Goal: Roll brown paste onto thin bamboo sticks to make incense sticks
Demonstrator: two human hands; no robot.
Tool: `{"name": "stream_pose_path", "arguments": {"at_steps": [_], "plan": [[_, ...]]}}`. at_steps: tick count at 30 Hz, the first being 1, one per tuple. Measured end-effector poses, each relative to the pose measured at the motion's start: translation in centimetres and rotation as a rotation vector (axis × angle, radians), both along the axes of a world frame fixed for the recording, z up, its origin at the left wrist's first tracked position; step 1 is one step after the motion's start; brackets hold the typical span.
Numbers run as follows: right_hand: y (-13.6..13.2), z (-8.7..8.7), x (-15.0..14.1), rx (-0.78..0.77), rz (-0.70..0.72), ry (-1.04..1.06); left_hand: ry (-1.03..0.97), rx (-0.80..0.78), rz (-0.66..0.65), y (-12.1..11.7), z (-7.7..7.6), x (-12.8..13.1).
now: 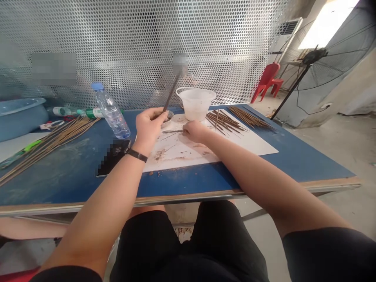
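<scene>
One large perforated metal screen (132,58) stands beyond the far edge of a blue table (188,184), with a big fan (317,55) off to the right. A white board (249,143) lies on the table, marked with brown smudges. At the far left sits a blue basin (17,117), with long tan sticks (55,139) nearer. Two groups of brown sticks lie right of a translucent white bucket (196,103): the left group (225,121) on the board, the right group (249,117) by its far right edge. A clear bottle (111,111) with a blue cap leans near a dark tablet (113,156), left of the board. The left hand (150,127) grasps a dark rod (172,94), raised at a slant, beside a small metal dish (167,117). The right hand's (195,131) fingers curl down at thin dark sticks (172,132) on the board; whether they pinch any cannot be told.
</scene>
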State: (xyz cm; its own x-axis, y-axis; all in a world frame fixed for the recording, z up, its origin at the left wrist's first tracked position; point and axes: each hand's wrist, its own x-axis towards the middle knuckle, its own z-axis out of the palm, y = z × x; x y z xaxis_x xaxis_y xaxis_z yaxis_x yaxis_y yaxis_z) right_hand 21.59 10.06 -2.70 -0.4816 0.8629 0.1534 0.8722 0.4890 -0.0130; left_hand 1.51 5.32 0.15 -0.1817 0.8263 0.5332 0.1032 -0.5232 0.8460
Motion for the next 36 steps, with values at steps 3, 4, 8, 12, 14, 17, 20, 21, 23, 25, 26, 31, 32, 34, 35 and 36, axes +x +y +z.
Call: {"name": "stream_pose_path", "arguments": {"at_steps": [3, 4, 8, 12, 14, 17, 20, 21, 23, 25, 26, 31, 32, 34, 35, 36], "plan": [[-0.6, 0.0, -0.4, -0.016, 0.022, 0.016, 0.024, -0.166, -0.162, 0.0, -0.5, 0.5], [-0.7, -0.1, -0.5, -0.010, 0.029, 0.026, 0.009, -0.213, -0.202, -0.1, -0.5, 0.6], [-1.0, 0.1, -0.3, 0.001, 0.031, 0.209, -0.088, -0.254, -0.225, -0.4, -0.4, 1.0], [-2.4, 0.8, -0.3, -0.072, 0.016, 0.852, -0.154, -0.302, -0.253, -0.3, -0.7, 1.2], [-3.4, 1.1, -0.6, -0.201, 0.054, 1.192, -0.165, -0.337, -0.305, 0.0, -1.1, 1.2], [-4.4, 1.4, -1.3, -0.305, 0.081, 1.415, -0.161, -0.362, -0.380, 0.3, -1.7, 1.2], [-4.7, 1.3, -1.6, -0.335, 0.050, 1.479, -0.167, -0.382, -0.392, 0.5, -2.0, 1.0], [-4.6, 1.2, -1.6, -0.357, 0.046, 1.500, -0.166, -0.386, -0.392, 0.5, -2.0, 1.0], [-4.5, 1.1, -1.6, -0.397, 0.045, 1.533, -0.169, -0.392, -0.387, 0.4, -1.9, 1.0], [-4.4, 1.0, -1.5, -0.418, 0.048, 1.549, -0.177, -0.399, -0.379, 0.3, -1.7, 1.0], [-4.4, 1.0, -1.5, -0.425, 0.049, 1.551, -0.182, -0.402, -0.374, 0.2, -1.6, 1.1], [-4.5, 1.0, -1.4, -0.441, 0.025, 1.557, -0.190, -0.404, -0.328, 0.0, -1.4, 1.3], [-4.5, 1.0, -1.5, -0.449, 0.018, 1.561, -0.193, -0.400, -0.328, -0.1, -1.4, 1.3], [-4.5, 1.1, -1.5, -0.470, 0.006, 1.577, -0.200, -0.389, -0.341, -0.1, -1.4, 1.3], [-4.5, 1.1, -1.5, -0.480, 0.003, 1.588, -0.200, -0.385, -0.348, -0.1, -1.5, 1.3], [-4.6, 1.1, -1.6, -0.489, 0.003, 1.597, -0.199, -0.382, -0.353, 0.0, -1.5, 1.3]]}}
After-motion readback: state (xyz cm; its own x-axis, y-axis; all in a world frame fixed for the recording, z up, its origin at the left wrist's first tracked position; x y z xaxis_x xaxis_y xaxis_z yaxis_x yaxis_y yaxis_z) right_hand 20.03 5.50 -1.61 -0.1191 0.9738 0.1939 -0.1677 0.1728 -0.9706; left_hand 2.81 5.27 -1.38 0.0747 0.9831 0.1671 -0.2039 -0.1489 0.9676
